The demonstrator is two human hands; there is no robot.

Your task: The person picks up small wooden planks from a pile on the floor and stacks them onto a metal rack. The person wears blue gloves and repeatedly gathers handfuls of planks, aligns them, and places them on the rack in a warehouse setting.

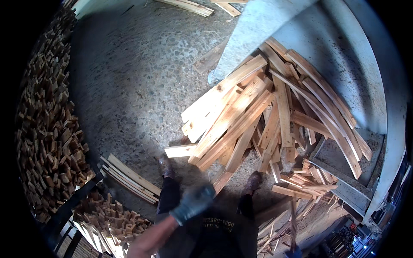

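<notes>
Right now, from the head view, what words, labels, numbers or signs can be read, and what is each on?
Dark garment: two rows of yellowish lettering and digits, not copied out here.
Gloved left hand: blurred, no text readable.
Boards: no readable lettering.
Clutter at lower right: too small to tell.

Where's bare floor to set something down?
Widest patch: concrete floor, bordered by the packed wood stack left, fanned planks right, thin board bundle lower left and loose boards at top. Crowded: right of centre, where the fanned planks overlap, and below them among short offcuts.
</notes>
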